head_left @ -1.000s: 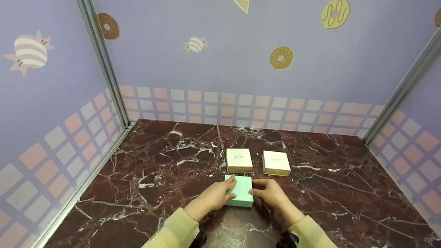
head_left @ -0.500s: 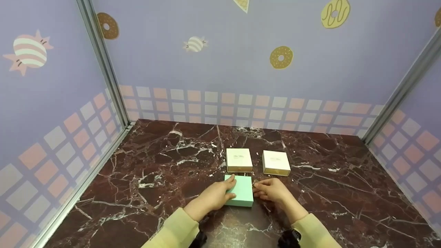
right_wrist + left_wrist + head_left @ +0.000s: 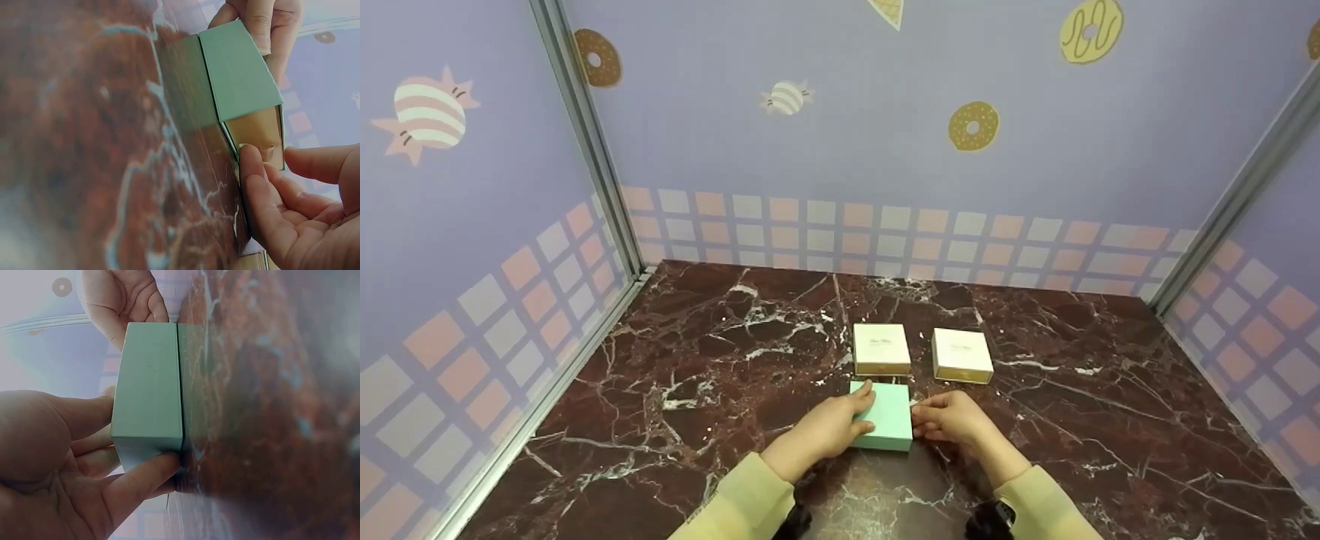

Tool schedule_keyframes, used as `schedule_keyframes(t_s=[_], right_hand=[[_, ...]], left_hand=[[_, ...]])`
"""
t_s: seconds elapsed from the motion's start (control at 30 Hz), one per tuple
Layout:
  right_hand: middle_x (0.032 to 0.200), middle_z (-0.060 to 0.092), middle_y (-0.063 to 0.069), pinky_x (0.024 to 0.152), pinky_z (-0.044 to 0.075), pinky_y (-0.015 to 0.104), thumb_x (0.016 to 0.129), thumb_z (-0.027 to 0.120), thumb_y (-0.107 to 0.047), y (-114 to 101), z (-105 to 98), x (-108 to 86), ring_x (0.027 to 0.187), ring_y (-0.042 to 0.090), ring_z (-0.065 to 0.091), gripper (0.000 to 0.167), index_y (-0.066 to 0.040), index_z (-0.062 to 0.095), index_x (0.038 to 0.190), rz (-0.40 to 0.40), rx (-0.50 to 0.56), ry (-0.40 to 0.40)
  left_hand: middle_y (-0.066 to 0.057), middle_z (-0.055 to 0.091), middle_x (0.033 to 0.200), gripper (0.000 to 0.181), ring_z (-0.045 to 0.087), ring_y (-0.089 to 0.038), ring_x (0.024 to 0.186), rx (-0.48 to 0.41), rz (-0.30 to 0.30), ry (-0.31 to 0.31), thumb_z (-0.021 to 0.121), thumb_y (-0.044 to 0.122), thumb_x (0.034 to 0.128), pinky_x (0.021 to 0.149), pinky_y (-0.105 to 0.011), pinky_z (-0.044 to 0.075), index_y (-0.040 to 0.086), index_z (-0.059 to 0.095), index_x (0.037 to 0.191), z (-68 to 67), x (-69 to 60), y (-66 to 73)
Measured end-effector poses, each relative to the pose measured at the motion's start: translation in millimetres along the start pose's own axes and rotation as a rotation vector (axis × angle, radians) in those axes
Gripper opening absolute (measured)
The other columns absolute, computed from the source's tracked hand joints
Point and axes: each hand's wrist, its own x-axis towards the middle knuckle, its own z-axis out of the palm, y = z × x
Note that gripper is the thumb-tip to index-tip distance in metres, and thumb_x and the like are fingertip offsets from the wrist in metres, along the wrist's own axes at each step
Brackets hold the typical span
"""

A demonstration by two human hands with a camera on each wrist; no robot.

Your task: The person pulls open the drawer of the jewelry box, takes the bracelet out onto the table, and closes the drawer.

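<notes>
In the head view, a mint-green drawer box lies flat on the dark marbled table. My left hand grips its left end, with fingers spread over the top and sides, as the left wrist view shows of the box. By the right end is my right hand, its fingers bent. The right wrist view shows that end's gold drawer face with a small tab. Right fingertips touch or nearly touch the tab, while the thumb stands a little apart from them.
Two cream boxes with gold sides stand just behind the green one: the left cream box and the right cream box. Purple patterned walls enclose the marbled table at the back and sides.
My right hand has drawn slightly back from the green box's right end, and its thumb has left the top edge. The left hand and the boxes have stayed in place.
</notes>
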Motion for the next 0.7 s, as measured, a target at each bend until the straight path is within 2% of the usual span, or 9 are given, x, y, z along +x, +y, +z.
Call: schedule_keyframes(t_s=[0.17,0.5,0.7], right_hand=[[0.077,0.072,-0.003,0.064,0.06,0.02,0.1,0.065,-0.009,-1.4,1.6,-1.5,0.069,0.007,0.07,0.031,0.017,0.068,0.116,-0.009,-0.021,0.022],[0.081,0.073,0.001,0.067,0.062,0.023,0.099,0.065,-0.01,0.6,3.7,-0.7,0.073,0.01,0.072,0.022,0.011,0.072,0.101,-0.037,-0.078,0.043],[0.082,0.074,0.0,0.07,0.064,0.027,0.101,0.064,-0.009,2.0,3.0,-0.8,0.074,0.01,0.072,0.024,0.013,0.07,0.107,-0.052,-0.068,0.032]], left_hand=[[-0.011,0.034,0.167,0.06,0.05,-0.036,0.143,0.003,0.005,0.0,0.065,0.025,0.1008,0.118,-0.048,0.045,0.002,0.046,0.153,0.0,-0.3,0.0],[-0.013,0.037,0.166,0.058,0.053,-0.036,0.141,0.026,0.028,0.014,0.065,0.023,0.101,0.116,-0.048,0.046,0.002,0.048,0.152,-0.1,-1.7,0.2],[-0.013,0.037,0.165,0.058,0.053,-0.037,0.14,0.029,0.032,0.02,0.066,0.023,0.1003,0.116,-0.048,0.046,0.001,0.049,0.152,0.4,-1.0,0.6]])
